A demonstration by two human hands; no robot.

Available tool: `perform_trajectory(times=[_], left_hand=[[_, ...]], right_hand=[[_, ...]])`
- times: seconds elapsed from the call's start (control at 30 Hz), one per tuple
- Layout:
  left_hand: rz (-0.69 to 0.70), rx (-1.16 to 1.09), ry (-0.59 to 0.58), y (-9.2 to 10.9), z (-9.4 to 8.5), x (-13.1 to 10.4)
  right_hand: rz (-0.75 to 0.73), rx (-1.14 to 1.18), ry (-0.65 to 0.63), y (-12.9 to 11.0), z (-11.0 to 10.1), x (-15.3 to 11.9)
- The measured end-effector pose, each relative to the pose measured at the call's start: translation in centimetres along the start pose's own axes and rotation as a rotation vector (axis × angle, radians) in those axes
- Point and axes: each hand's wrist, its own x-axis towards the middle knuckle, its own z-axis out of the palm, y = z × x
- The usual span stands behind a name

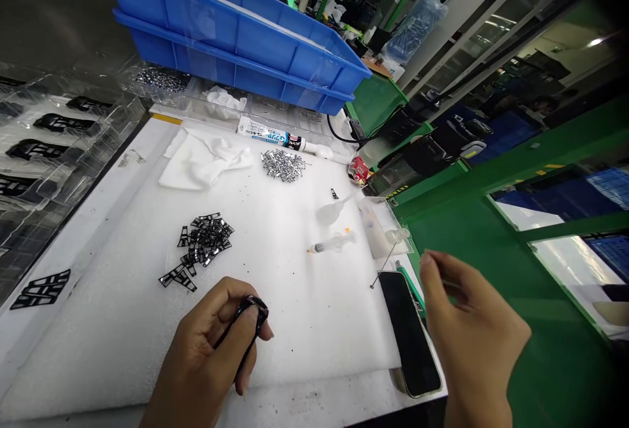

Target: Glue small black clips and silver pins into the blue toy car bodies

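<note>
Low in the head view, over the near part of a white foam sheet on the table, the left hand pinches a glossy black part between its thumb and curled fingers. Out to the right, near a phone, the right hand has its thumb and forefinger drawn together; whether something tiny sits between them, I cannot tell. Black frame pieces lie heaped beyond the left hand, silver bits farther back, and a syringe lies between the hands, farther up the sheet.

The gloss probably marks easily, so a light grip by the edges, wrist steady, should serve best. Bringing the part over the sheet's bare middle, well apart from both heaps, would likely keep pieces from mixing.
</note>
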Motion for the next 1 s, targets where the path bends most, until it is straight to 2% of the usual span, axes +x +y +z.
perform_trajectory(times=[0.13,0.23,0.4,0.53,0.6,0.7,0.77,0.83,0.9,1.0], left_hand=[[0.008,0.025,0.014,-0.3,0.0,-0.1],[0.015,0.036,0.028,-0.4,0.1,-0.1],[0.032,0.050,0.038,-0.3,0.2,-0.2],[0.037,0.047,0.043,-0.5,0.0,-0.1],[0.043,0.060,0.004,-0.6,-0.1,0.1],[0.048,0.071,0.003,-0.6,-0.1,0.1],[0.042,0.053,0.040,-0.5,0.1,0.0],[0.035,0.038,0.042,-0.4,0.3,0.0],[0.033,0.035,0.033,-0.4,0.4,-0.1],[0.032,0.023,0.037,-0.5,0.3,-0.1]], right_hand=[[-0.364,-0.072,-0.256,1.0,-0.2,-2.5],[-0.594,-0.122,-0.369,1.3,0.4,-2.8],[-0.864,-0.117,-0.379,0.9,0.8,-1.1],[-0.940,0.023,-0.252,1.3,-0.5,0.5],[-0.830,0.118,-0.100,1.5,-1.4,1.3],[-0.407,0.213,0.083,1.7,-2.3,2.9],[-0.120,0.283,0.086,1.8,-2.3,4.0],[0.073,0.356,0.071,2.3,-1.8,4.9],[0.195,0.398,0.045,3.1,-1.0,5.5],[0.289,0.422,-0.030,4.2,0.0,5.8]])
